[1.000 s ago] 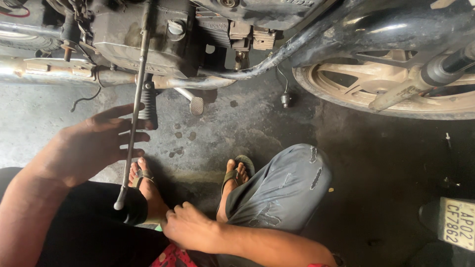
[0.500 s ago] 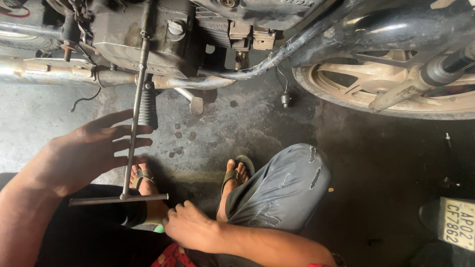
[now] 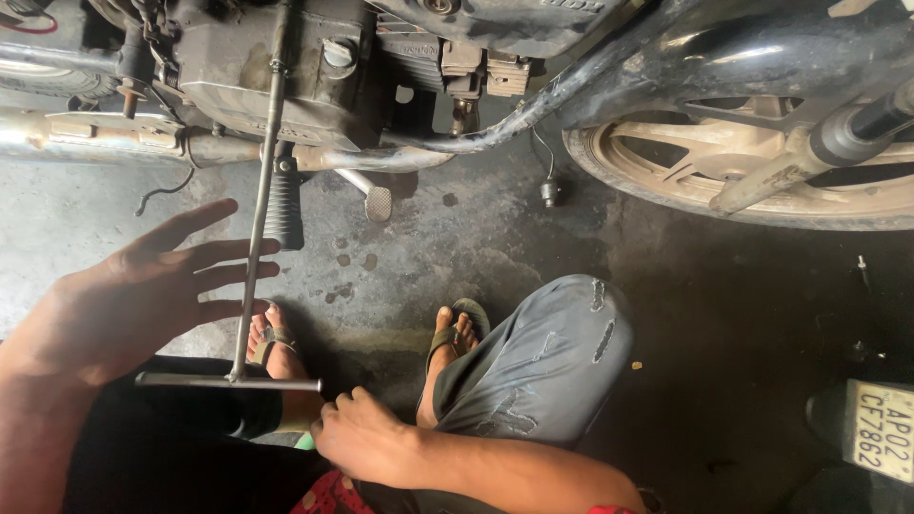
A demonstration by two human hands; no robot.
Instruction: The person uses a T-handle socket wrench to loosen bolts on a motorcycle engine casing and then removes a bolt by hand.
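A long steel T-handle wrench (image 3: 261,190) runs from the motorcycle engine (image 3: 228,67) down toward me, and its crossbar (image 3: 190,382) lies level above my left foot. My left hand (image 3: 143,286) is open with the fingers spread, the fingertips resting against the shaft. My right hand (image 3: 367,443) is curled beside the crossbar's right end, a finger close to its tip. A small green bit (image 3: 305,441) shows just under that hand; whether the hand holds it is hidden.
A black rubber footpeg (image 3: 284,209) and a brake pedal (image 3: 378,202) hang below the engine. An exhaust pipe (image 3: 57,133) runs left. The rear wheel (image 3: 762,162) is at the right. My sandalled feet (image 3: 447,343) and grey-jeaned knee (image 3: 543,362) rest on stained concrete.
The wrench has spun: its crossbar pointed toward me a second ago and now lies level. My left hand stays open along the shaft, and my right hand has edged up to the bar's end.
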